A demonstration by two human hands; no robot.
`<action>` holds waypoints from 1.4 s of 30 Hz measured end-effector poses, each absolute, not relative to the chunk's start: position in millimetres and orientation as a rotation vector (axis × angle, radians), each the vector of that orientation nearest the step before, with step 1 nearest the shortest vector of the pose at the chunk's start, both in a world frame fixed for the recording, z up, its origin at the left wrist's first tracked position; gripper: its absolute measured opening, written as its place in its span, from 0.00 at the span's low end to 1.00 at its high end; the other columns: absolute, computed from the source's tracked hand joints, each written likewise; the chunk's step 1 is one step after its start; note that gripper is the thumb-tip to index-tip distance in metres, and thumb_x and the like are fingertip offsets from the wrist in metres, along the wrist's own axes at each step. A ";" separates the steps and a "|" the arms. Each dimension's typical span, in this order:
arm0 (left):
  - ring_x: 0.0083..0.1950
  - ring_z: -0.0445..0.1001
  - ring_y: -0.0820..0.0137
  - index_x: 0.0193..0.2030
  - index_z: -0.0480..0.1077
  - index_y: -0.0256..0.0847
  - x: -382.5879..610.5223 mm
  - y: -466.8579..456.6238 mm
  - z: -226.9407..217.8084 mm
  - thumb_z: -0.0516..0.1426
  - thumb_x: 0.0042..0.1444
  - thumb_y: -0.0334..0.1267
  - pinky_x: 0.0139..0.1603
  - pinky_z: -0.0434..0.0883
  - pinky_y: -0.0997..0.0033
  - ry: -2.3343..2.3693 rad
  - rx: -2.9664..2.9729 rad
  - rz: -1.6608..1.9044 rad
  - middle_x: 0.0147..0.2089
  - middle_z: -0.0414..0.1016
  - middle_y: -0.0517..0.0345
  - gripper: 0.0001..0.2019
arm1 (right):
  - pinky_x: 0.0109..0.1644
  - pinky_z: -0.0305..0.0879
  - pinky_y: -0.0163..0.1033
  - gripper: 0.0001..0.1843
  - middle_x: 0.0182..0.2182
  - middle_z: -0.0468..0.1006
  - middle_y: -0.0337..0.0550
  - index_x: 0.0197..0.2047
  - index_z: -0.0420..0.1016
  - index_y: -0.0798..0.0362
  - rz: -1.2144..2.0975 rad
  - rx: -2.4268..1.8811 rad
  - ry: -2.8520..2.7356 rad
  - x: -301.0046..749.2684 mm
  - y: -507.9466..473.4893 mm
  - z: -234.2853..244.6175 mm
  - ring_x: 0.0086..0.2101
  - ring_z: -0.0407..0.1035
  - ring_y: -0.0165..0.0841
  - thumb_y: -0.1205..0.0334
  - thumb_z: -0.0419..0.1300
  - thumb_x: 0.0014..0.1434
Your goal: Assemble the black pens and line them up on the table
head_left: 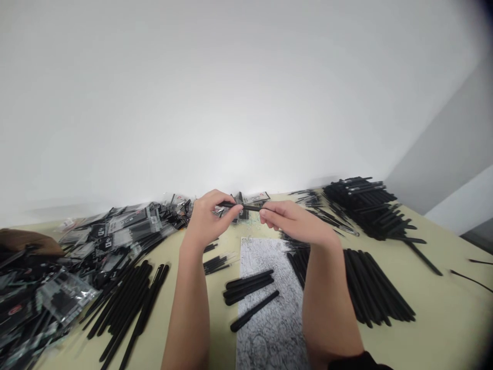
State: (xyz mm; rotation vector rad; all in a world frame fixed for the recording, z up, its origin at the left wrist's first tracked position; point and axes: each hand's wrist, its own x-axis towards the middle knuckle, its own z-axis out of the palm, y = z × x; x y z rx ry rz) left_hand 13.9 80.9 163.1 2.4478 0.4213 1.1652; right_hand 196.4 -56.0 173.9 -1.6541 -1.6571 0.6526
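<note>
A slim black pen [252, 207] is held level between my two hands, above the far part of the table. My left hand [211, 215] pinches its left end between thumb and fingers. Its right end is gripped by my right hand [287, 218], whose fingers hide that end. Under my forearms lies a sheet of paper [265, 318] covered with dense scribbles. Several black pens [250, 285] rest across the sheet's left edge, one of them [254, 311] a little apart from the others.
Black pens [123, 303] lie in a bunch at the left, beside piled plastic packets [131, 226]. A row of black pens [373, 288] spreads at the right, with a larger heap [365, 205] behind. Thin refill-like sticks [217, 263] lie near my left forearm. A white wall [239, 92] stands behind the table.
</note>
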 end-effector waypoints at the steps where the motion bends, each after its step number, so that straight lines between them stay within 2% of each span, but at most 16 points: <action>1: 0.37 0.74 0.70 0.35 0.75 0.40 14.2 80.6 163.1 0.60 0.58 0.41 0.35 0.67 0.73 0.401 2.441 1.133 0.35 0.79 0.56 0.07 | 0.31 0.58 0.35 0.20 0.25 0.67 0.36 0.31 0.70 0.52 0.657 -1.635 -1.614 197.8 -57.1 173.8 0.27 0.62 0.28 0.48 0.49 0.67; 5: 0.35 0.74 0.72 0.37 0.74 0.40 17.2 78.3 162.4 0.58 0.61 0.40 0.34 0.68 0.73 0.338 2.420 1.066 0.34 0.78 0.57 0.07 | 0.27 0.55 0.34 0.23 0.21 0.62 0.34 0.29 0.70 0.52 0.625 -1.615 -1.447 201.0 -57.6 172.3 0.22 0.57 0.26 0.44 0.50 0.66; 9: 0.37 0.74 0.71 0.40 0.73 0.40 21.4 74.9 161.4 0.56 0.63 0.38 0.36 0.69 0.72 0.315 2.455 1.096 0.37 0.79 0.56 0.06 | 0.24 0.49 0.34 0.26 0.17 0.58 0.32 0.25 0.65 0.51 0.526 -1.633 -1.305 202.5 -53.9 168.6 0.20 0.52 0.25 0.41 0.50 0.65; 14: 0.39 0.75 0.71 0.43 0.72 0.41 23.5 71.7 159.6 0.54 0.63 0.37 0.37 0.70 0.72 0.328 2.444 1.090 0.41 0.79 0.55 0.06 | 0.24 0.47 0.35 0.27 0.17 0.56 0.32 0.23 0.61 0.51 0.456 -1.627 -1.228 203.6 -52.9 167.4 0.20 0.50 0.25 0.40 0.51 0.64; 20: 0.38 0.74 0.72 0.43 0.72 0.41 20.2 69.8 161.4 0.54 0.63 0.37 0.37 0.70 0.72 0.376 2.435 1.083 0.39 0.78 0.56 0.06 | 0.24 0.44 0.35 0.27 0.17 0.52 0.31 0.22 0.58 0.51 0.433 -1.643 -1.166 202.9 -53.6 169.2 0.20 0.47 0.25 0.40 0.52 0.63; 32: 0.36 0.74 0.71 0.41 0.73 0.40 21.0 77.2 158.9 0.55 0.62 0.39 0.35 0.69 0.73 0.416 2.395 1.067 0.38 0.79 0.55 0.07 | 0.25 0.43 0.36 0.25 0.19 0.51 0.31 0.23 0.58 0.51 0.413 -1.575 -1.169 200.6 -47.6 167.5 0.21 0.46 0.25 0.42 0.53 0.63; 37: 0.31 0.71 0.73 0.40 0.73 0.39 17.7 76.4 158.8 0.55 0.61 0.39 0.32 0.68 0.74 0.414 2.356 1.081 0.35 0.77 0.57 0.08 | 0.26 0.45 0.36 0.25 0.18 0.54 0.31 0.23 0.62 0.51 0.384 -1.577 -1.195 199.2 -47.9 167.1 0.21 0.48 0.26 0.42 0.54 0.63; 42: 0.32 0.72 0.73 0.40 0.73 0.39 13.4 68.5 156.2 0.55 0.62 0.40 0.32 0.68 0.74 0.443 2.372 1.109 0.36 0.77 0.55 0.08 | 0.26 0.46 0.36 0.24 0.18 0.56 0.32 0.24 0.64 0.51 0.359 -1.582 -1.215 199.0 -50.7 166.9 0.21 0.50 0.26 0.42 0.53 0.63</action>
